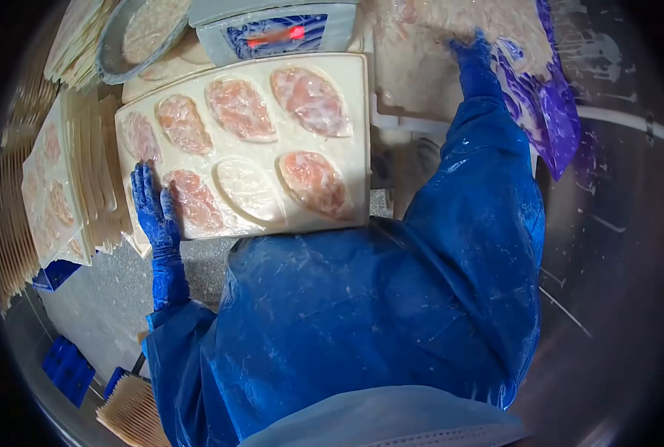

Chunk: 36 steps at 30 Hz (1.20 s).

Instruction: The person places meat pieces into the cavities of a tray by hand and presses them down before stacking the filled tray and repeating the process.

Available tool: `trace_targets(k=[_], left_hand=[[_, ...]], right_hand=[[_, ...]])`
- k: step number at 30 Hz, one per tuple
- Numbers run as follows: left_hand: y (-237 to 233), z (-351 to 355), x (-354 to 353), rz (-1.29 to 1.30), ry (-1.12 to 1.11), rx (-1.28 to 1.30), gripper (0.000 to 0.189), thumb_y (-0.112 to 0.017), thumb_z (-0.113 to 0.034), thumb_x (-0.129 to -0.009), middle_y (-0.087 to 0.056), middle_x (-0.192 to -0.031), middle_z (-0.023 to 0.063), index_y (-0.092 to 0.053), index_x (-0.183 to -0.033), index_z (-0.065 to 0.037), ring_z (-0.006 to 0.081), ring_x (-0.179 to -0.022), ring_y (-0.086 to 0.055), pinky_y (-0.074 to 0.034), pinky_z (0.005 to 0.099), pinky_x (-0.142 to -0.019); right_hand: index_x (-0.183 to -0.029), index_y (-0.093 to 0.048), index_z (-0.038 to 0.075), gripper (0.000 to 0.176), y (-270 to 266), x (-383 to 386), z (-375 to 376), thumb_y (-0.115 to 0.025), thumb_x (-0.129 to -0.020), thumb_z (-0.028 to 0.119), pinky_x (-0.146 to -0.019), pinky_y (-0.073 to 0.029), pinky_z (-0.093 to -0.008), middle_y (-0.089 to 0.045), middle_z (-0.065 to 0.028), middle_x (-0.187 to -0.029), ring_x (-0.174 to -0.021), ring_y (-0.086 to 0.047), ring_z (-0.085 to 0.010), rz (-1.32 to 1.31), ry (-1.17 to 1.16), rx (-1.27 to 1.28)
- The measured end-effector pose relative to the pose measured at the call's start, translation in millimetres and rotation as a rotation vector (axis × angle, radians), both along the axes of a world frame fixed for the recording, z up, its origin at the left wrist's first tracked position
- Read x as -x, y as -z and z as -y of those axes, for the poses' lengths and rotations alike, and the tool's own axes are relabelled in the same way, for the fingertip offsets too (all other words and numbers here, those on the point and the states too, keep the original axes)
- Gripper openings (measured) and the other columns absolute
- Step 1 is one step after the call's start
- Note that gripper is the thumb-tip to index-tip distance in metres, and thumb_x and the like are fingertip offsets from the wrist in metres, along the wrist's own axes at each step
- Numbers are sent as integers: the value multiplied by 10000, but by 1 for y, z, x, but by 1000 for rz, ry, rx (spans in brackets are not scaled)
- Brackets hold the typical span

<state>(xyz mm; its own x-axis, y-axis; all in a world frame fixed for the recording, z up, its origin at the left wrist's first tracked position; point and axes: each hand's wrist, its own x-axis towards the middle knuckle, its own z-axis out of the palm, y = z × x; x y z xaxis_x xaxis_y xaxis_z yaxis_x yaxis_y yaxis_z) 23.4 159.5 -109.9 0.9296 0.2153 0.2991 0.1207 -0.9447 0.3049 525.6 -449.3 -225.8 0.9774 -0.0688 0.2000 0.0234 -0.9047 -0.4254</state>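
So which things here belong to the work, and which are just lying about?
In the work:
left hand, on the white tray
right hand, at the loose meat
meat portions in the tray

Seemingly just nearby:
blue crates, lower left
pale stack, bottom left

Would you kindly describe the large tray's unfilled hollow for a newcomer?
Find the large pale tray before the blue gown. In the row nearer the gown, the hollow lies between two pink-filled ones; unlike them, it shows bare surface.
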Motion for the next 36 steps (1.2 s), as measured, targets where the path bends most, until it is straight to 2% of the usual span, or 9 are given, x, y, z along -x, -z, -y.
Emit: trace_targets(k=[7, 10, 16, 18, 23, 28, 31, 34, 36], left_hand=[[2, 3, -1, 72, -23, 221, 555, -504, -199, -1005, -413, -1583, 167, -417, -1514, 5, 322, -1494, -330, -198, 421, -1244], [-6, 6, -2, 54, -31, 178, 542, -512, -166, -999, -431, -1571, 165, -428, -1506, 6, 324, -1483, -348, -212, 413, -1242], [-9, 7, -2, 11, -63, 97, 534, -529, -109, -987, -442, -1563, 168, -439, -1501, 4, 314, -1478, -359, -223, 397, -1238], [-9, 6, -2, 20, -59, 72, 524, -537, -111, -995, -447, -1558, 171, -444, -1498, 6, 310, -1467, -378, -247, 391, -1230], [-2, 1, 3, 25, -80, 58, 499, -556, -103, -997, -457, -1550, 172, -471, -1477, 6, 298, -1451, -408, -279, 386, -1218], [0, 1, 4, 66, -102, 101, 484, -565, -105, -992, -474, -1538, 172, -499, -1461, -5, 298, -1437, -429, -295, 380, -1211], [5, -1, 6, 105, -102, 151, 477, -572, -106, -988, -491, -1523, 176, -513, -1451, -6, 304, -1425, -448, -301, 381, -1207], [4, -2, 6, 123, -84, 168, 472, -584, -97, -979, -504, -1513, 170, -529, -1441, -14, 301, -1417, -459, -303, 386, -1206], [5, -4, 5, 130, -86, 170, 471, -586, -93, -977, -506, -1513, 167, -532, -1439, -16, 299, -1417, -460, -303, 386, -1206]], right_hand=[[-1376, -580, 89, 677, 17, 67, -53, -822, -794, 336, -1082, -446, -406, -638, -146, -1336, -1239, -601, -321, 11, -455, -420], [-1300, -646, 135, 524, -13, 143, -75, -775, -830, 327, -1031, -470, -445, -656, -118, -1278, -1168, -616, -329, 225, -731, 186], [-1148, -699, 189, 368, -80, 166, -44, -717, -874, 432, -937, -499, -420, -671, -66, -1228, -1113, -631, -276, 117, -619, 531], [-1120, -675, 146, 376, -66, 151, -60, -734, -870, 421, -959, -498, -418, -693, -58, -1169, -1093, -648, -271, 126, -359, 407], [-1240, -645, 96, 556, -33, 124, -108, -691, -876, 514, -1059, -451, -427, -658, -101, -1312, -1231, -606, -307, -315, -521, 236], [-1316, -641, 91, 626, -48, 110, -59, -725, -865, 518, -1036, -470, -415, -706, -123, -1240, -1184, -643, -333, -141, -511, 53], [-1321, -627, 50, 685, -50, 108, -26, -722, -850, 536, -1073, -453, -424, -661, -163, -1316, -1242, -603, -338, -323, -477, -484], [-1288, -651, 55, 599, -54, 117, -21, -730, -866, 472, -981, -508, -431, -711, -150, -1188, -1138, -654, -337, -24, -240, 525], [-1261, -662, 73, 547, -60, 102, -17, -732, -880, 460, -975, -514, -415, -702, -149, -1206, -1129, -659, -338, 87, -347, 422]])
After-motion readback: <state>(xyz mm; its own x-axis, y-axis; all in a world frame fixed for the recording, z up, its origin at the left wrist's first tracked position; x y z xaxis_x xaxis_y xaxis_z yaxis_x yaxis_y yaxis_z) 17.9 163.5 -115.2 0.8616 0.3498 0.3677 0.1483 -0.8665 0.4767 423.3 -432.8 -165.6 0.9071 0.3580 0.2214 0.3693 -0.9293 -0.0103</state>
